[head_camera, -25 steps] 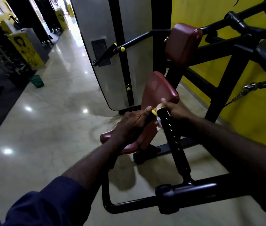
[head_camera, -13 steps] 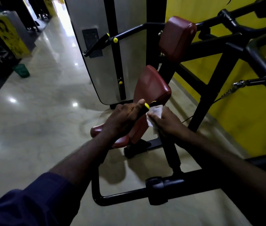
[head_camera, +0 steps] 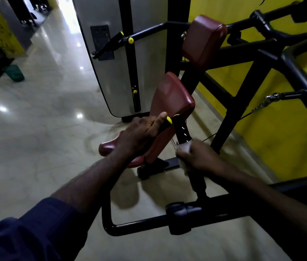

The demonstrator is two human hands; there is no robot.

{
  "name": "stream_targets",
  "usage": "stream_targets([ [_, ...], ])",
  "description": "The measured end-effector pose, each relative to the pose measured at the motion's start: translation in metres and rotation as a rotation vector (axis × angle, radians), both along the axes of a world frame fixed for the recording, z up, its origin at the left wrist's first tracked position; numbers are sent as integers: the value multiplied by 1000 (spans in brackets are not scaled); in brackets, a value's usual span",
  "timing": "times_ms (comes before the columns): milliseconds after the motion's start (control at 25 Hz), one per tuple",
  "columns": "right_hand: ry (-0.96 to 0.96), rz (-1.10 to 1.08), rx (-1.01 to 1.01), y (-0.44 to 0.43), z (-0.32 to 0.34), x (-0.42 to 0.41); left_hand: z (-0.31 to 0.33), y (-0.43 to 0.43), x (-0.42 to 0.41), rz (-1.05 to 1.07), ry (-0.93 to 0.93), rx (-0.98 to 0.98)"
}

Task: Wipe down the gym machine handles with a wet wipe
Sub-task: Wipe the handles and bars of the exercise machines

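Your right hand has slid down the grip from its top, taking the wipe along. The upper stretch now shows bare and glossy, so it is probably done. The wipe sits wrapped round the grip under your curled fingers, blurred by motion. Your left hand clasps the second handle, thumb laid along it, steadying. The grip's lower part looks left to do.
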State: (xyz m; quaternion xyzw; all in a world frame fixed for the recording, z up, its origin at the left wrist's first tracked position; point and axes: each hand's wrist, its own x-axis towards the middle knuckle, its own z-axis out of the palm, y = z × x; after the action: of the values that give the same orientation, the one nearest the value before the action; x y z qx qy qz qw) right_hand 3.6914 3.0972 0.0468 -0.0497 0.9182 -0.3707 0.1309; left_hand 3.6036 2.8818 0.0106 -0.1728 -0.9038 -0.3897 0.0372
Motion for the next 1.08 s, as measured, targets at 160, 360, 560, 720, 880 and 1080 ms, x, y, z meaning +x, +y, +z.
stream_targets([
  [160,-38,-163,-259,-20,18,-60,8,3,11,-65,54,-60],
  [360,5,135,154,5,-5,33,10,6,12,-6,-18,-14],
  [560,124,-141,112,-8,-11,-29,-1,3,8,-3,-123,118],
  [720,335,-158,179,-28,-18,-63,-8,-2,1,-14,-152,128],
  [880,751,540,536,34,-57,5,7,6,10,25,23,-104],
  [1080,885,938,733,74,-13,-49,8,8,12,53,-29,12],
])
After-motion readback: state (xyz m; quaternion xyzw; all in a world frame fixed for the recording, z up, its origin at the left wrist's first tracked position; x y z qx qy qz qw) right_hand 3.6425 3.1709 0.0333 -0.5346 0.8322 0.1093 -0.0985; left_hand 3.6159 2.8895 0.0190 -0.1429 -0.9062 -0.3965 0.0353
